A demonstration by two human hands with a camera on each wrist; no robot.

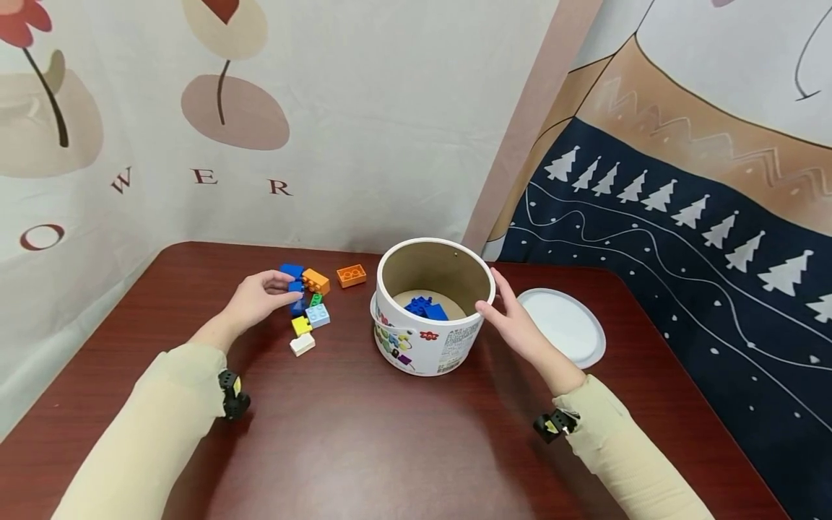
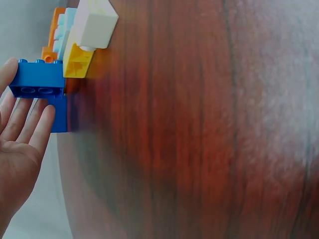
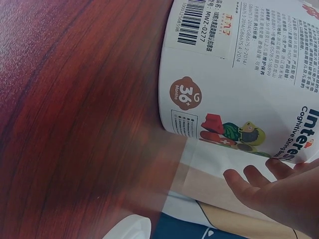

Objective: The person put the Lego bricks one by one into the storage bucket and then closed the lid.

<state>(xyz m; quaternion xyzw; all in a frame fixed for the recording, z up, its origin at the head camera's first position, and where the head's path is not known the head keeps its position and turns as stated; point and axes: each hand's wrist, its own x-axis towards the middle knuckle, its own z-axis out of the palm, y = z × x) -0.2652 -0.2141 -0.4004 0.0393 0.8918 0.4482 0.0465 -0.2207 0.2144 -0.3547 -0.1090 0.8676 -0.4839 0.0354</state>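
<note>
On the table's left half, my left hand holds a blue brick between thumb and fingers. Another blue brick is beside it in the left wrist view. Around that hand lie orange bricks, a green piece, a light blue brick, a yellow brick and a white brick. My right hand grips the right side of a white bucket, thumb at the rim and fingers outside. Blue bricks lie inside the bucket.
A white round lid lies flat on the brown table, right of the bucket. One orange brick sits apart, between the pile and the bucket. Printed cloths hang behind the table and along its right side.
</note>
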